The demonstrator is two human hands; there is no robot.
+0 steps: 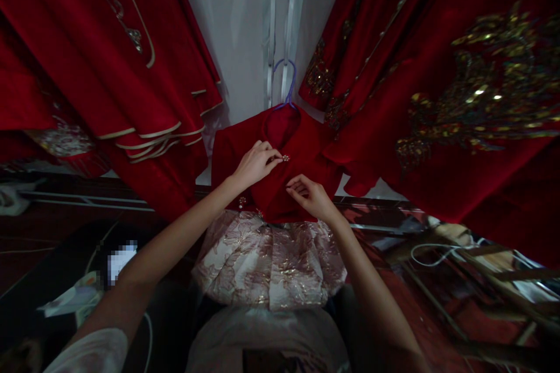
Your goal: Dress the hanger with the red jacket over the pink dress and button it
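A small red velvet jacket (310, 145) hangs on a purple hanger (286, 84) in front of me, over a pale brocade skirt (271, 256). My left hand (255, 163) pinches the jacket's front edge beside a small metallic clasp (285, 158). My right hand (311, 195) grips the red fabric a little lower, to the right of the left hand. Both hands are closed on the cloth.
Large red embroidered garments hang at left (109, 70) and right (459, 99), the right one with gold sequin work. A white wall panel (245, 23) is behind the hanger. Cables and wooden pieces (459, 262) lie at lower right; papers (74, 297) lie at lower left.
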